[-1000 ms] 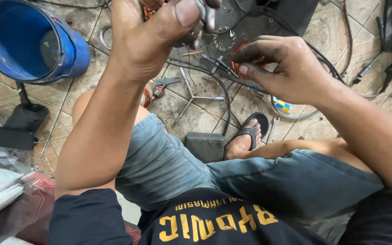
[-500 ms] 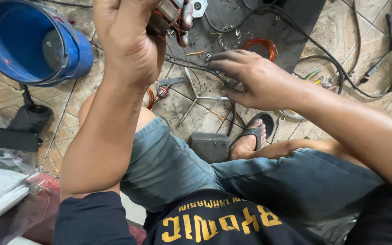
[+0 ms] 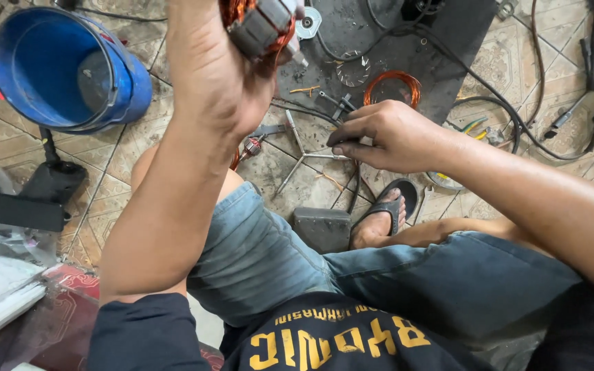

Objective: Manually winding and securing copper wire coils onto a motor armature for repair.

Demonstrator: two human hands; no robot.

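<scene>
My left hand is raised close to the camera, closed around a motor stator with grey laminations and copper windings. My right hand reaches down toward the tiled floor, fingers pinched on a thin dark tool or wire beside black cables. A loose copper wire coil lies on a dark mat just beyond the right hand. My knees in denim shorts and one sandalled foot are below.
A blue bucket-like housing lies at the upper left. A grey metal block sits between my legs. Black cables, a metal rod frame and small parts litter the tiles. Black bracket and plastic-covered items at left.
The view has shifted so the floor appears lower. My right hand has moved from the copper coil toward the cables nearer me. The left hand keeps the stator raised.
</scene>
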